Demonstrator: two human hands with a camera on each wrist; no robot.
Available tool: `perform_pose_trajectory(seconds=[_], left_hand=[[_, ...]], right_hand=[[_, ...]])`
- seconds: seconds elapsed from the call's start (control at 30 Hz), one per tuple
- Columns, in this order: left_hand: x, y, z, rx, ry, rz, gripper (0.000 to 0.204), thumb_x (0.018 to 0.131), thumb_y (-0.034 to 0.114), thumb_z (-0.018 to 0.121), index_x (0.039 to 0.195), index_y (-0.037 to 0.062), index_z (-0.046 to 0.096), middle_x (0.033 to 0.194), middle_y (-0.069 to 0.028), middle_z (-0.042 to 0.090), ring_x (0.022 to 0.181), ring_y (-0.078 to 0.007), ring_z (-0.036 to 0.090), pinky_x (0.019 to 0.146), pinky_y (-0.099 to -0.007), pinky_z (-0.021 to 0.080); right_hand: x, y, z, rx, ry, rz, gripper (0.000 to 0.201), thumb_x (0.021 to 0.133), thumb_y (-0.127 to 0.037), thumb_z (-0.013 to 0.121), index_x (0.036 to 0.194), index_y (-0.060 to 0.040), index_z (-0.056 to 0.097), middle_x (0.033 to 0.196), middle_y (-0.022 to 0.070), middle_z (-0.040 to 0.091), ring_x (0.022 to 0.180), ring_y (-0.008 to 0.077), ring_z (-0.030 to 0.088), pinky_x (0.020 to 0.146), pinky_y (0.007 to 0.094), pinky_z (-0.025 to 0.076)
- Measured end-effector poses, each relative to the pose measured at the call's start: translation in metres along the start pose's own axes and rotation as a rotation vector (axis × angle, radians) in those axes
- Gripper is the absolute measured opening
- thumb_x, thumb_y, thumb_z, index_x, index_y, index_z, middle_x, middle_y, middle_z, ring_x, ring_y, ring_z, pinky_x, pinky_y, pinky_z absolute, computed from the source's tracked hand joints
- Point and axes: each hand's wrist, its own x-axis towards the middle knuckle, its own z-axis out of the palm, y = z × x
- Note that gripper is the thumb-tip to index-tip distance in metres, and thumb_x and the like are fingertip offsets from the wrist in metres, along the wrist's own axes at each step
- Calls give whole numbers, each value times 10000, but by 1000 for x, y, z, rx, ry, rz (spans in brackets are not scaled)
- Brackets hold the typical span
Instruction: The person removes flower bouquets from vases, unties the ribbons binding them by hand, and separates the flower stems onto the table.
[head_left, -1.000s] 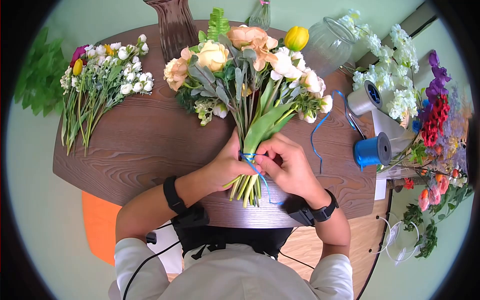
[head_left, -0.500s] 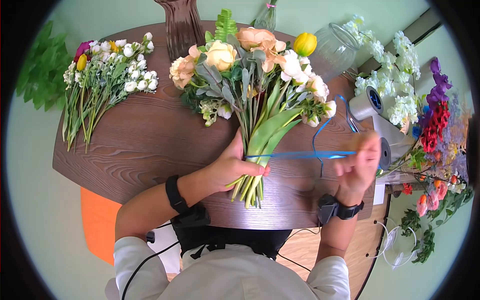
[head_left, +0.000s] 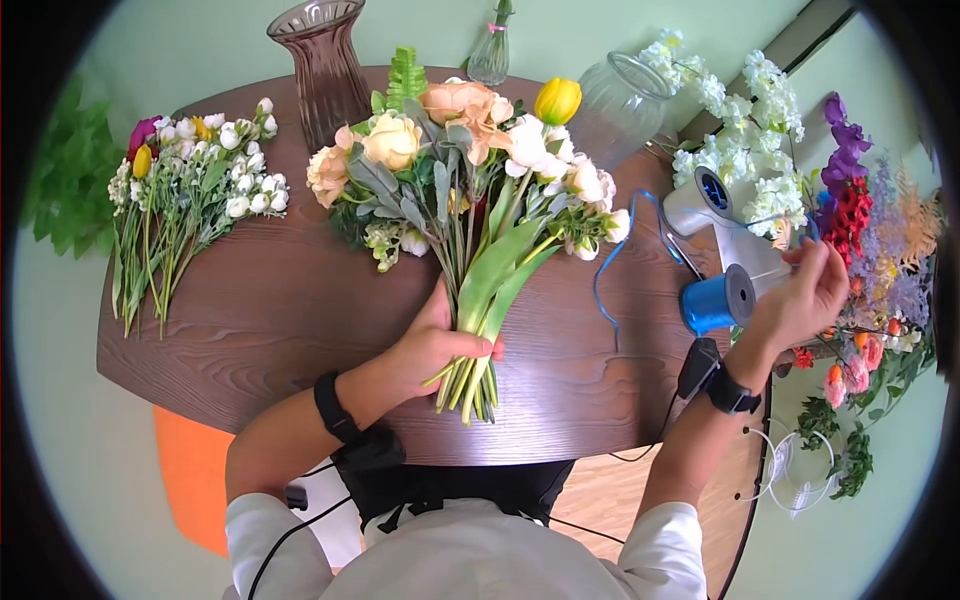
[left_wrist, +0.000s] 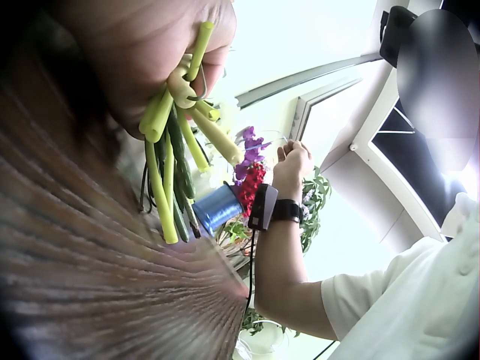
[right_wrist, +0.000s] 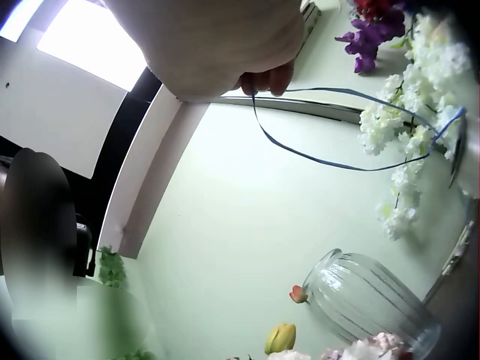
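My left hand (head_left: 435,345) grips the bouquet's stems (head_left: 470,385) in the head view, thumb across the front. Above the grip fan peach and cream roses (head_left: 392,142), a yellow tulip (head_left: 558,101), white blooms and long green leaves (head_left: 495,275). In the left wrist view, cut stem ends (left_wrist: 171,199) stick out below the fingers. My right hand (head_left: 805,290) is raised at the far right, beyond the blue ribbon spool (head_left: 715,302). Its fingertips pinch a thin blue ribbon (right_wrist: 322,160), which hangs in a loop in the right wrist view.
A white ribbon spool (head_left: 690,208) lies behind the blue one, beside a curled ribbon piece (head_left: 600,285). A brown glass vase (head_left: 325,85) and a clear vase (head_left: 610,110) stand at the back. Loose flowers (head_left: 195,200) lie at left; colourful blooms (head_left: 850,220) crowd the right.
My right hand left the stems and swung far right and up, past the spools. The ribbon stretched between stems and hand half a second ago no longer spans there. The left hand keeps its grip.
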Motion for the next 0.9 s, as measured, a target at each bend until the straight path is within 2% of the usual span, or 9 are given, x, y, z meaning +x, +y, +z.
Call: perform_pose_trajectory(seconds=[0.07, 0.27, 0.33, 0.4, 0.47, 0.6, 0.63, 0.7, 0.9], left_hand=[[1, 0, 2, -11, -6, 6, 895, 639, -160, 501, 1369, 179, 108, 1067, -135, 457, 731, -236, 575, 652, -360, 483], [0, 5, 2, -7, -61, 0, 829, 680, -135, 504, 1361, 172, 145, 1144, -152, 447, 781, -234, 571, 664, -366, 494], [-1, 4, 1, 3, -54, -2, 771, 716, -96, 514, 1360, 147, 167, 1173, -155, 443, 812, -226, 569, 709, -367, 495], [-2, 4, 1, 12, -44, -3, 716, 751, -56, 524, 1359, 123, 189, 1202, -158, 439, 842, -218, 568, 755, -367, 497], [-3, 3, 3, 57, 57, -26, 648, 802, 5, 541, 1349, 112, 210, 1175, -137, 462, 906, -225, 573, 783, -369, 509], [0, 2, 0, 90, 1, 18, 490, 861, 80, 503, 1305, 67, 297, 1119, -113, 504, 995, -207, 551, 841, -363, 493], [0, 2, 1, 96, 1, 20, 490, 861, 80, 503, 1305, 67, 297, 1119, -113, 504, 995, -207, 551, 841, -363, 493], [1, 1, 4, 13, -17, 17, 408, 889, 78, 466, 1275, 52, 339, 1069, -93, 525, 961, -162, 552, 773, -324, 501], [0, -2, -10, -17, 7, -4, 429, 903, 135, 420, 1303, 24, 310, 1190, -133, 481, 1053, -204, 528, 903, -330, 441]], right_hand=[[-2, 19, 5, -18, -55, 31, 60, 852, -41, 563, 890, 4, 555, 756, 72, 604, 620, 98, 538, 565, 206, 427], [-21, 46, 3, -439, -821, 179, 178, 790, -53, 618, 954, 3, 578, 758, 88, 603, 668, 156, 562, 625, 251, 453], [-33, 32, 1, -605, -925, -513, 196, 759, -90, 652, 916, 10, 591, 798, 142, 609, 694, 245, 575, 659, 296, 458], [-46, -11, 8, -524, -884, -447, 206, 741, -127, 676, 856, 25, 598, 856, 187, 610, 738, 317, 568, 678, 333, 453], [-63, -35, 5, -156, -1080, 95, 221, 748, -170, 682, 827, 22, 604, 818, 173, 621, 682, 319, 563, 630, 356, 447], [-116, -50, 22, -232, -1906, 355, 341, 841, -319, 611, 982, -10, 599, 873, 82, 609, 640, 157, 551, 550, 283, 455], [-131, -49, 27, -228, -1902, 353, 341, 841, -319, 611, 982, -10, 599, 873, 82, 609, 640, 157, 551, 550, 283, 455], [-158, -47, 34, 257, -1534, 1015, 425, 844, -341, 608, 1043, 29, 538, 710, 79, 597, 632, 135, 568, 485, 267, 433], [-183, -48, 51, 507, -1299, 1242, 446, 826, -165, 633, 1168, 41, 435, 969, 111, 594, 811, 152, 592, 657, 255, 496]])
